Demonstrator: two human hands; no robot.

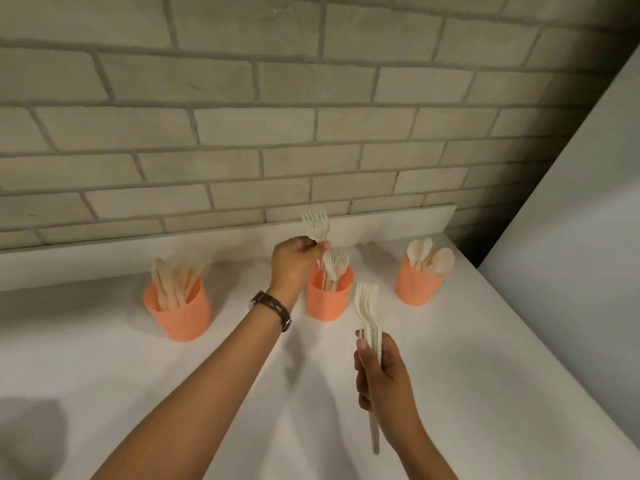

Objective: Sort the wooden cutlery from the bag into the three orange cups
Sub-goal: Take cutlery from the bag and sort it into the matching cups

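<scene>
The raised forks (pixel 316 221) were pinched between the thumb and fingertips of the left hand (pixel 292 263), tines up and handles pointing down into the mouth of the middle cup (pixel 329 301). Blur made it unclear whether there was one fork or two. Inside that orange cup the standing forks (pixel 341 259) leaned together, tines upward, just beside the pinched handles.

Nearer the camera, the right hand (pixel 384 379) was wrapped around a fork bundle (pixel 367 306). The thumb pressed along the handles, the tines rose above the fist and one handle end stuck out below it. This bundle hung above the table, near the middle cup but apart from it.

The left cup (pixel 180 313) stood well to the left and held wooden knives (pixel 173 282), upright and fanned. The right cup (pixel 417 285), with a patch of small holes in its wall, stood near the table's far right corner and held wooden spoons (pixel 433 258), bowls up. The three cups formed a rough row along the back of the white table (pixel 450 375).

A watch (pixel 273 308) with a brown strap sat on the left wrist. Its face was turned away, so nothing on it could be read. Behind the table ran a pale ledge (pixel 398 220) beneath a grey brick wall (pixel 277 133), and a plain white panel (pixel 571 237) rose at the right.
</scene>
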